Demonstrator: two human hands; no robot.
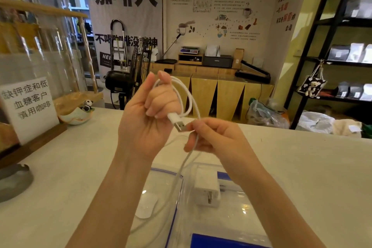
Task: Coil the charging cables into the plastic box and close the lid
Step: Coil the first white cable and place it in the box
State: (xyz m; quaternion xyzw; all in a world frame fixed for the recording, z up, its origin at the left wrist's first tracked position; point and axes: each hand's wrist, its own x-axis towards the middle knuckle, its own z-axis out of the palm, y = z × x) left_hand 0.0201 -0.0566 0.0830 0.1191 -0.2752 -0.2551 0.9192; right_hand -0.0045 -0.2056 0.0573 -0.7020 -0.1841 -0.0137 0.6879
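My left hand [147, 112] is raised above the counter, fingers curled around loops of a white charging cable [188, 98]. The cable's USB plug [178, 124] sticks out below the fist. My right hand [213, 137] pinches the same cable just right of the plug, and the loose length hangs down toward the clear plastic box [231, 213] below. A white charger block [207, 189] lies inside the box. The clear lid with blue edging [161, 187] lies left of the box, with a white oval object [146, 205] seen through it.
A white counter [80, 167] spreads under my arms. At the left stand a sign in a wooden holder [30, 106], a small dish with a panda figure [80, 112] and a grey ashtray [14, 181]. Black shelves [332, 46] rise at the right.
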